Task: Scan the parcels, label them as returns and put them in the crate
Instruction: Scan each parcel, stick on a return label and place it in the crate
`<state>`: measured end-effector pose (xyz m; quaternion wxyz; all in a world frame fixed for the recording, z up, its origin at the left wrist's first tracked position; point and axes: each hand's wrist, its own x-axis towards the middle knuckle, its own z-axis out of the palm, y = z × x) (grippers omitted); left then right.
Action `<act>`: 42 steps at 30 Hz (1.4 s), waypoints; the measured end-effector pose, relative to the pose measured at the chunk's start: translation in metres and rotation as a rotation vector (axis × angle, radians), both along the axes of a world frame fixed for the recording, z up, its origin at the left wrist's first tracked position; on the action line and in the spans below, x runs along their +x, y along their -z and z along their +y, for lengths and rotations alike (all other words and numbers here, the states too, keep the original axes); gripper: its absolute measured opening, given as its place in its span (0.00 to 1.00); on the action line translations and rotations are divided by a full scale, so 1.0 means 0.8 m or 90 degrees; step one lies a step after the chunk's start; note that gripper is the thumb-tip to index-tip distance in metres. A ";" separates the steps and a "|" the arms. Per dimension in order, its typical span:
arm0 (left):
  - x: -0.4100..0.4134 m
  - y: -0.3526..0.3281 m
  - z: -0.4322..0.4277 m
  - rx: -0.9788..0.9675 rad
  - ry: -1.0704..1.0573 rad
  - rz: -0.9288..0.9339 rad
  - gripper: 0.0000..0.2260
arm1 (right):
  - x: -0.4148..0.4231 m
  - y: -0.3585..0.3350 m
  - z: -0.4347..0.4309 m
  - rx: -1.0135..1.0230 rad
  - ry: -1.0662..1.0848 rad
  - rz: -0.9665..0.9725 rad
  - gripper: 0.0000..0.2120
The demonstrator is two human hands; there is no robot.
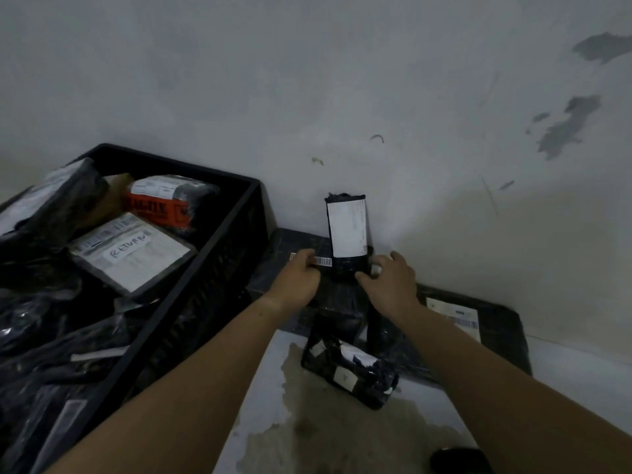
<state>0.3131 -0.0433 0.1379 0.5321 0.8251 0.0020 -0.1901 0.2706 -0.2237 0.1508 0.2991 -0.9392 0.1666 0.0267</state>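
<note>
A small black-wrapped parcel (347, 230) with a white shipping label stands upright against the wall, on top of a flat black parcel (294, 244). My left hand (301, 278) rests on the flat parcel just left of it, fingers curled over a small barcode sticker (323, 261). My right hand (390, 278) reaches to the upright parcel's lower right, thumb at its base; whether it grips is unclear. The black crate (219, 254) on the left holds several wrapped parcels, one marked RETURN (128, 253).
Another small black parcel (349, 374) lies on the stained floor in front of me. A large flat black parcel (485, 323) with a white label lies at the right against the wall. A dark object (458, 460) sits at the bottom edge.
</note>
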 end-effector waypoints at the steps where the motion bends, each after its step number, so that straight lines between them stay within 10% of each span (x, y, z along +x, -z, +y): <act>1: 0.000 0.005 0.003 -0.013 -0.013 -0.002 0.22 | 0.001 0.008 0.000 -0.012 0.011 -0.009 0.19; 7: -0.007 0.015 0.027 -0.153 -0.068 0.011 0.12 | -0.036 -0.007 0.011 0.074 -0.010 -0.214 0.02; 21: -0.107 -0.033 0.057 0.051 0.175 -0.272 0.12 | -0.250 -0.121 -0.025 -0.171 -0.117 -0.461 0.15; 27: -0.245 -0.020 0.059 -0.204 0.280 0.175 0.15 | -0.327 -0.105 -0.044 -0.133 -0.086 -0.505 0.12; 33: -0.415 -0.037 0.033 -0.272 0.156 0.225 0.14 | -0.400 -0.045 -0.053 -0.052 -0.130 -0.399 0.13; 38: -0.466 0.021 0.036 -0.141 -0.035 0.164 0.12 | -0.445 0.062 -0.076 0.202 0.214 -0.041 0.31; 42: -0.494 0.033 0.036 -0.101 -0.091 0.151 0.10 | -0.432 0.109 -0.081 0.324 0.235 0.201 0.44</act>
